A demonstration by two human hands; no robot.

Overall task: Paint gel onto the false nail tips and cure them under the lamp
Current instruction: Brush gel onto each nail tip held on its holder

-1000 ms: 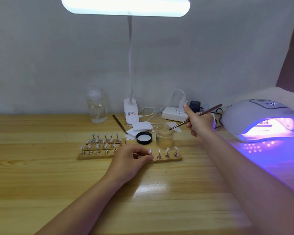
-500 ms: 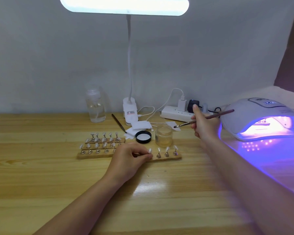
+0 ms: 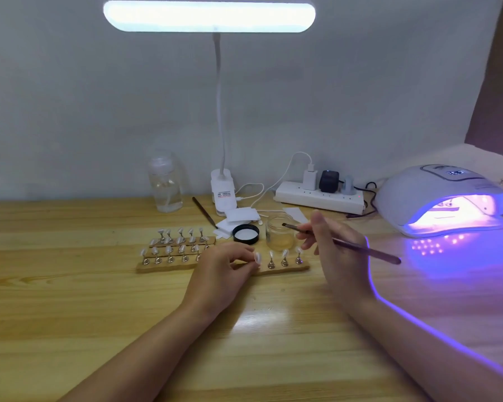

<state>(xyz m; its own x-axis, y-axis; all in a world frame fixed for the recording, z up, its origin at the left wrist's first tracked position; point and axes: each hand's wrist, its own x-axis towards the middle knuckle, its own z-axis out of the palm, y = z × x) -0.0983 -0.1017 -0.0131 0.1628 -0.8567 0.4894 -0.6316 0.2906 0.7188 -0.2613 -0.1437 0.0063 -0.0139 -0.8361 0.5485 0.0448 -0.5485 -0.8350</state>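
The left hand (image 3: 224,268) pinches one nail tip (image 3: 257,258) on the wooden strip (image 3: 285,268), likely steadying it. Beyond, the right hand (image 3: 336,250) grips the brush (image 3: 357,247), bristles over the gel jar (image 3: 280,236). Farther right, the curing lamp (image 3: 442,198) glows ready.

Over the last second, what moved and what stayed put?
The right hand swung the brush around: its tip, raised and back by the power strip half a second ago, now hangs over the open gel jar. The left hand stayed pinching a nail tip on the front wooden strip. Nothing else moved.
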